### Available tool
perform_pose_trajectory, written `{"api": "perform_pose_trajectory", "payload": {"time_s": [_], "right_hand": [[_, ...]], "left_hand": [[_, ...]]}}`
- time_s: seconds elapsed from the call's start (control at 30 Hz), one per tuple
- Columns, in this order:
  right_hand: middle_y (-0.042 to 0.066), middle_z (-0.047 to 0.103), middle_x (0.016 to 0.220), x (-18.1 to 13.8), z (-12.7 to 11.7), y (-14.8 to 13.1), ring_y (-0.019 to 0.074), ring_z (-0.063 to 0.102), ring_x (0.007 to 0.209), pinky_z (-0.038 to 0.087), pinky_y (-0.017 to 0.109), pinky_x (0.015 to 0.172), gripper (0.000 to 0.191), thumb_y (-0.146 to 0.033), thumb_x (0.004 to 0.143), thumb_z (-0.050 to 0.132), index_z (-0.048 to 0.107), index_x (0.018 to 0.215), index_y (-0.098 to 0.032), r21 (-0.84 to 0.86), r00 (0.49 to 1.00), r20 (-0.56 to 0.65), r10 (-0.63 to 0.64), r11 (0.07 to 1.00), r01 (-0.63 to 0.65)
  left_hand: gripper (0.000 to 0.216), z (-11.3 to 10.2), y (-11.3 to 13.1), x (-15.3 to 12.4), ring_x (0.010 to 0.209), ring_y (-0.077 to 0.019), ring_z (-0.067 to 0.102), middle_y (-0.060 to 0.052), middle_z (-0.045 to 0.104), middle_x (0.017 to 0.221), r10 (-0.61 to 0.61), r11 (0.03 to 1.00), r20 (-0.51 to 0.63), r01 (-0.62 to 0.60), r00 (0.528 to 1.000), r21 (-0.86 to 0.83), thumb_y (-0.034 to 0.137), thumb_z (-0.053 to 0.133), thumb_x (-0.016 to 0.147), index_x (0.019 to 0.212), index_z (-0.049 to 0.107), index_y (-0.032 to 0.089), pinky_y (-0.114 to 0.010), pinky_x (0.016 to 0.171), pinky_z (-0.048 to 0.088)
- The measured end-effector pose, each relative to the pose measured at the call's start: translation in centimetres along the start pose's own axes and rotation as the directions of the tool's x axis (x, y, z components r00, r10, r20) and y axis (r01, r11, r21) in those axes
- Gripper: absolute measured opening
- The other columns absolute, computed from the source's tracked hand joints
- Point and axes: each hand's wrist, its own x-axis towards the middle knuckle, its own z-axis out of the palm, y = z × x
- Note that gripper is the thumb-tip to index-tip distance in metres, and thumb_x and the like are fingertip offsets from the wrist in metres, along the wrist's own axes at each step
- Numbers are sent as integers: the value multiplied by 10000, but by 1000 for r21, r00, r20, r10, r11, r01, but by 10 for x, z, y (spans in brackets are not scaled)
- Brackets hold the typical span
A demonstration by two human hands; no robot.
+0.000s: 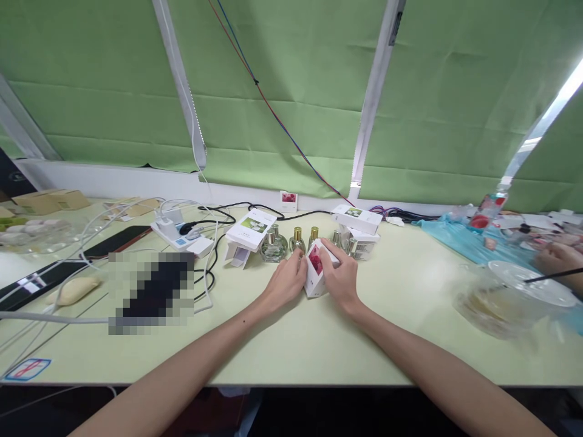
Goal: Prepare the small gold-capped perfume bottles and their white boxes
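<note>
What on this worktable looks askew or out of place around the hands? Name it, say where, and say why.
The small white box with a pink flower print, held between the left hand and right hand, sits tilted on the table. Left of the perfume bottles, another white box lies propped at a slant, its flap open.

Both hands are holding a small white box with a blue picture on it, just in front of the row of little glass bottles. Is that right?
Not quite. In the head view the picture on the small white box is pinkish red, not blue. The rest stands: the left hand and right hand both hold it, just in front of the row of little glass bottles.
</note>
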Motion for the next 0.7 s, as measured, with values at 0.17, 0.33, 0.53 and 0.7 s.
{"api": "perform_pose_trajectory", "payload": {"time_s": [0.17, 0.33, 0.53, 0.7], "right_hand": [[106, 715, 1234, 2, 0, 0, 272, 637, 1216, 462, 431, 1100, 398, -396, 863, 559, 770, 1113, -169, 34, 998, -13, 55, 998, -55], [111, 724, 1215, 4, -2, 2, 272, 657, 1179, 508, 399, 1042, 418, -424, 860, 578, 765, 1123, -158, 45, 995, -15, 98, 994, -97], [98, 724, 1220, 6, -4, 2, 278, 662, 1159, 521, 390, 1013, 425, -447, 859, 605, 762, 1130, -159, 64, 991, -16, 132, 989, -131], [100, 707, 1254, 6, -5, 0, 278, 642, 1192, 521, 391, 1014, 444, -451, 874, 584, 749, 1165, -157, 79, 990, -37, 133, 988, -130]], "left_hand": [[239, 3, 1, 0, 485, -157, 543, 0, 600, 592, -119, 969, -24, 111, 993, -222, 421, 430, 940, 896, 533, 210, -251, 481, 378], [172, 5, 3, -2, 336, -133, 445, 43, 547, 494, -250, 922, 49, 253, 967, -294, 391, 433, 920, 911, 484, 226, -230, 352, 322], [155, 8, 2, -2, 314, -114, 413, 44, 563, 483, -271, 883, 38, 264, 962, -387, 380, 477, 886, 871, 473, 226, -217, 336, 313], [186, 6, 5, -2, 315, -101, 387, 60, 546, 462, -269, 891, -35, 234, 963, -390, 401, 526, 862, 867, 492, 219, -212, 359, 283]]}}
